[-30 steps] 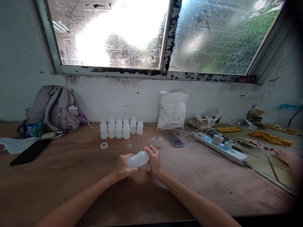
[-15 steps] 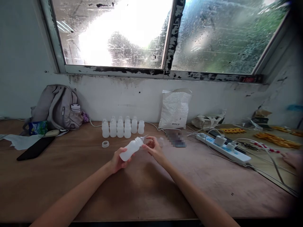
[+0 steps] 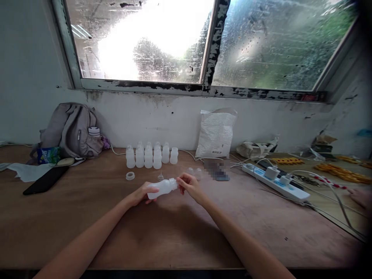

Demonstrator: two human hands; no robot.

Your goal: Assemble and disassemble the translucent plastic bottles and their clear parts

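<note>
Milky plastic forms the bottle held over the middle of the table, tilted, its neck pointing right and slightly up. The left hand curls round its base end, fingers closed on it. The right hand has thumb and fingers drawn together at the bottle's mouth; I cannot tell whether they grip anything. Beyond, a white ring lies left, near upright bottles standing farther back.
</note>
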